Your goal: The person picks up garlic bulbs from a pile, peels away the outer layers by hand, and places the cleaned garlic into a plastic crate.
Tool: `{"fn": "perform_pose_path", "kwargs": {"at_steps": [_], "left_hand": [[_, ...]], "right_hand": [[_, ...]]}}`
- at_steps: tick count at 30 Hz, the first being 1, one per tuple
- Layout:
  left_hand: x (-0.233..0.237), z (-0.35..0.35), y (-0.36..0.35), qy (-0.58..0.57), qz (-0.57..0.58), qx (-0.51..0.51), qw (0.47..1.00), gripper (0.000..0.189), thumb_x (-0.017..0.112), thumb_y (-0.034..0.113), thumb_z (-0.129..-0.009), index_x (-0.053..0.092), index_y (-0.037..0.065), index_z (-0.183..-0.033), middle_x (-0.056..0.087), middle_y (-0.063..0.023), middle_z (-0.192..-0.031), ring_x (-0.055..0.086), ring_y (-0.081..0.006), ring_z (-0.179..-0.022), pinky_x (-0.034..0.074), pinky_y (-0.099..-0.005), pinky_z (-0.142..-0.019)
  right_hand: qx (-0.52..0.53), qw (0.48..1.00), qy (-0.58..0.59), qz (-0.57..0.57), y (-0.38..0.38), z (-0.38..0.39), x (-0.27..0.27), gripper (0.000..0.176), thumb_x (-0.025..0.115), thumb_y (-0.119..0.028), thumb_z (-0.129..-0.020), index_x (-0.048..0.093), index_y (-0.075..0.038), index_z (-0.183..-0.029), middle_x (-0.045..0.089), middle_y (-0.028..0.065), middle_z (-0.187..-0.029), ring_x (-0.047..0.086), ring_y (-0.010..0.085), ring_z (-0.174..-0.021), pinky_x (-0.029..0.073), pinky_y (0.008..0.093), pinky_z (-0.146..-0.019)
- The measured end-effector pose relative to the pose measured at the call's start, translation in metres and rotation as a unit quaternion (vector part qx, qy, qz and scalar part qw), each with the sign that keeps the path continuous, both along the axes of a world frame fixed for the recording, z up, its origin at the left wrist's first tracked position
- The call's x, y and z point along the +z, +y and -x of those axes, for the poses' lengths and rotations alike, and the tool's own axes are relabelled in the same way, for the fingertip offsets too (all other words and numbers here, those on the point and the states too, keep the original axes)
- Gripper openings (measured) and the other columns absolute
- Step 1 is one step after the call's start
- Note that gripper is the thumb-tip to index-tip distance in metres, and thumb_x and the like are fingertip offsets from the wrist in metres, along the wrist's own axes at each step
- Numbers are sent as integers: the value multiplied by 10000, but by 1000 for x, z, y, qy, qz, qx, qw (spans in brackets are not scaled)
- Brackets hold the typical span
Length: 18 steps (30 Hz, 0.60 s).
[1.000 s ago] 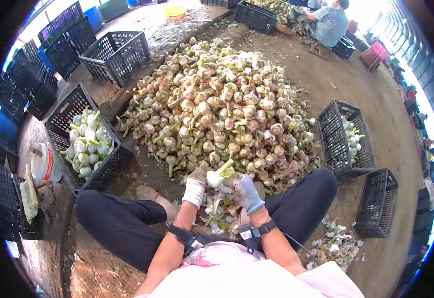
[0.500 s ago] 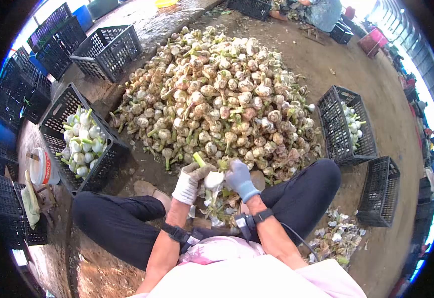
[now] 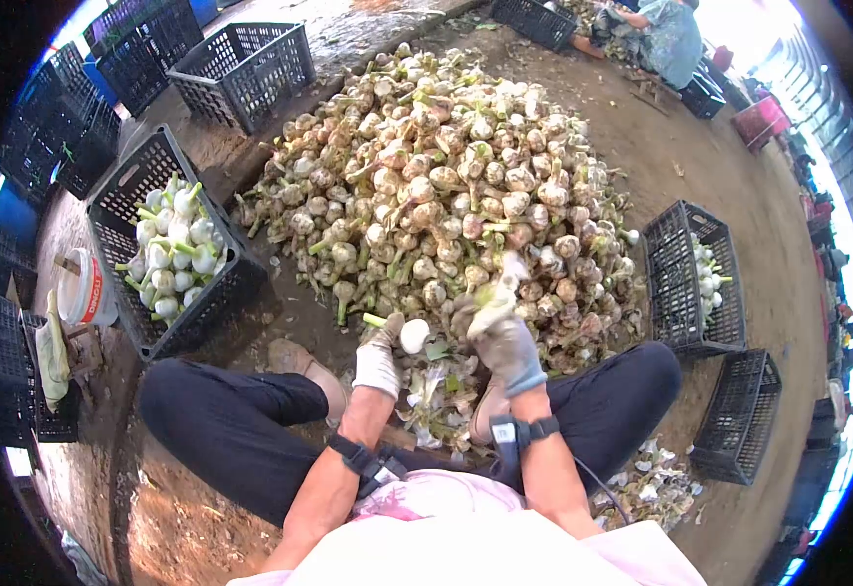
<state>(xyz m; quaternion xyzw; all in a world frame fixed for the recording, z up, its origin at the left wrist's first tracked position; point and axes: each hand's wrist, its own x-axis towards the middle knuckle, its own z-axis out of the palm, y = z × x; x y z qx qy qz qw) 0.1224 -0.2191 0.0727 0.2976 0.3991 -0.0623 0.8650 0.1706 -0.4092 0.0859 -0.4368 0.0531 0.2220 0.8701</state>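
Observation:
My left hand point(image 3: 378, 359), in a pale glove, is closed around a garlic bulb point(image 3: 414, 336). Its smooth white head faces right, and the cut green stem pokes out on the left. My right hand point(image 3: 510, 354), in a grey glove, is a little apart from the bulb, smeared by motion. Its fingers are closed on pale, greenish garlic skin point(image 3: 495, 309). Just beyond both hands rises a large heap of unpeeled garlic point(image 3: 426, 186). Stripped skins point(image 3: 436, 396) lie on the ground between my feet.
A black crate point(image 3: 221, 303) of clean white garlic stands at left, beside a white bucket point(image 3: 99, 293). Another crate point(image 3: 675, 303) with some garlic is at right, with a further crate point(image 3: 739, 420) nearer me. A person point(image 3: 665, 44) sits at the far right.
My right hand has moved away from the bulb, carrying a strip of skin. The bulb in my left hand now shows whiter and rounder. The view has shifted slightly.

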Motion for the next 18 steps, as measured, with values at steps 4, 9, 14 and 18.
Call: {"fn": "perform_pose_path", "kwargs": {"at_steps": [4, 9, 14, 18], "left_hand": [[16, -5, 0, -28, 29, 42, 998, 269, 706, 315, -741, 574, 87, -795, 606, -66, -669, 535, -178, -455, 399, -288, -344], [-3, 1, -6, -57, -211, -50, 975, 261, 659, 244, -791, 605, 19, -913, 606, -31, -739, 534, -115, -616, 425, -253, -537], [38, -5, -25, -123, -88, -184, 971, 330, 627, 278, -820, 589, 16, -1017, 606, -48, -757, 558, -126, -580, 475, -256, -496], [10, -29, -5, -3, -43, -153, 987, 152, 583, 204, -794, 541, 60, -822, 477, -2, -591, 412, -110, -451, 387, -271, -401]], "right_hand": [[522, 430, -173, 716, 34, 24, 8, 326, 527, -213, -767, 608, -52, -1038, 603, 171, -1044, 587, 291, -965, 457, 358, -834], [146, 875, -268, 376, 43, 24, -8, 632, 645, -183, -716, 403, 50, -1252, 522, 154, -1208, 507, 187, -1080, 387, 282, -918], [2, 987, -74, 141, -7, 2, -14, 395, 578, -85, -750, 524, 36, -1122, 609, 106, -961, 597, 198, -819, 495, 305, -707], [-250, 960, -109, -64, -163, -63, 60, 279, 597, -201, -783, 525, -19, -983, 582, 126, -906, 580, 246, -789, 518, 290, -652]]}}
